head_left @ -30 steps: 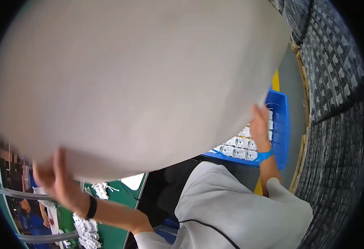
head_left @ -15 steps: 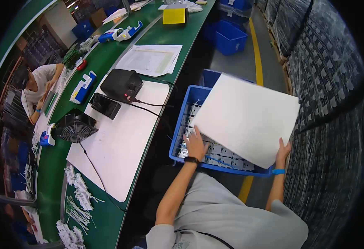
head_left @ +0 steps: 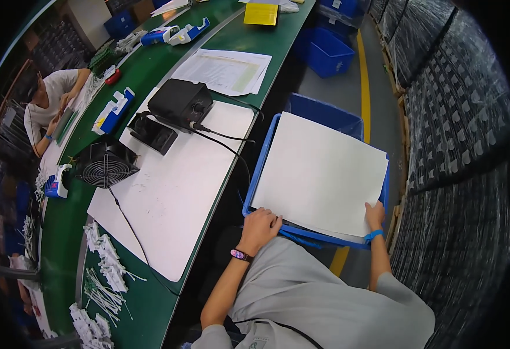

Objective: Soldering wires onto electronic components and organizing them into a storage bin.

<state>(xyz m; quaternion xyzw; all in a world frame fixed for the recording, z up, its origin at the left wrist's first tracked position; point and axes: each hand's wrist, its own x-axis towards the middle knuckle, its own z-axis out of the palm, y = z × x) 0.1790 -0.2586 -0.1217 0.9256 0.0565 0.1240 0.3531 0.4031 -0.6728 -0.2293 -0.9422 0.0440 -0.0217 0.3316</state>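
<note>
A large white sheet (head_left: 322, 174), stiff and flat, lies over the top of a blue plastic bin (head_left: 273, 123) in front of me. It hides what is inside. My left hand (head_left: 259, 230) is at the bin's near left corner, its fingers bent over the rim beside the sheet's edge. At the sheet's near right corner, my right hand (head_left: 375, 215) grips the edge with the thumb side up. Its other fingers are partly hidden. A blue strap or cord (head_left: 299, 239) shows along the bin's front.
To the left, a green workbench (head_left: 217, 200) holds a white mat (head_left: 167, 215), a black control box (head_left: 180, 103), a fan (head_left: 106, 166), white parts and cable ties. Another person (head_left: 57, 102) works across it. Wrapped stacks (head_left: 458, 174) line the right; another blue bin (head_left: 329, 53) stands ahead.
The white sheet has come down and left onto the bin, covering the white parts seen inside. My left hand has moved back to the near rim; my right hand has moved left with the sheet.
</note>
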